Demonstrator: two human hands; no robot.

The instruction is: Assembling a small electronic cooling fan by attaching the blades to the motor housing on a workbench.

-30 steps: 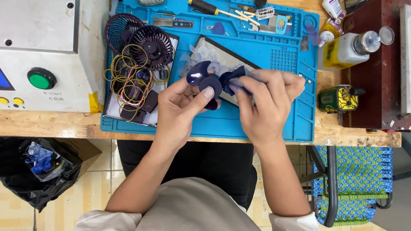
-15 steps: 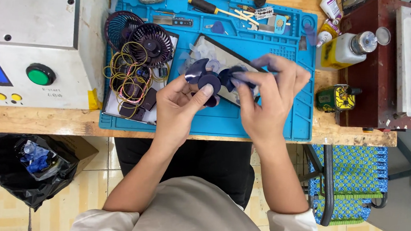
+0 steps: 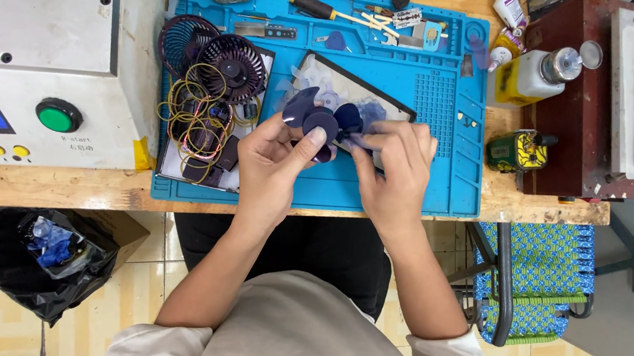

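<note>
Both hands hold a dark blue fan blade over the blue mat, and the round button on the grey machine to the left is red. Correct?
Not quite. In the head view the left hand and right hand do hold the dark blue fan blade over the blue mat, but the round button on the grey machine is green, not red.

We are looking at a dark blue fan blade [image 3: 320,118] over a bright blue mat [image 3: 438,172], a green button [image 3: 58,115] at left, and a yellow bottle [image 3: 525,75] at right.
</note>
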